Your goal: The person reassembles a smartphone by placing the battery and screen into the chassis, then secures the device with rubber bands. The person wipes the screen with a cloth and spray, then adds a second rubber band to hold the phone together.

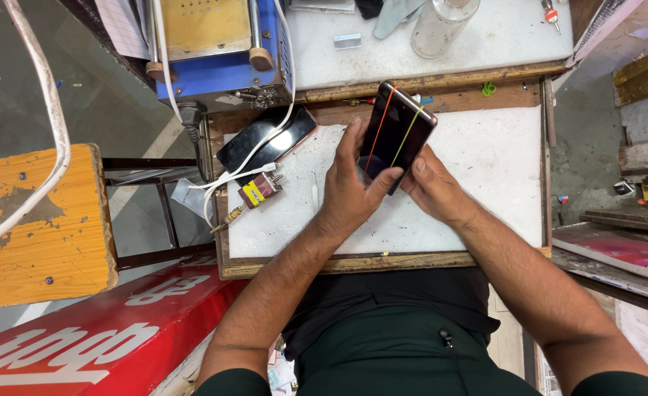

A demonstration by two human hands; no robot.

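I have the phone (396, 136) lifted off the white counter (485, 169), above its far middle, tilted with its dark glass toward the camera. My left hand (350, 187) wraps the phone's lower left side, fingers clenched on it with the thumb across the bottom of the screen; my right hand (434, 191) grips the lower right edge, thumb pressed to the glass. 2 thin lines, 1 orange and 1 yellow-green, run down the screen. I judge this to be an inspection step, with the handset held and turned for a look. Any next move calls for a firm hold by the edges, since the phone hangs clear of the counter.

The phone's back and lower end are hidden by my hands. A second dark phone (265, 143) lies at the far left corner, partly crossed by a white cable (243, 172). The blue machine (221, 51) and clear bottle (441, 26) are cut off at the top.
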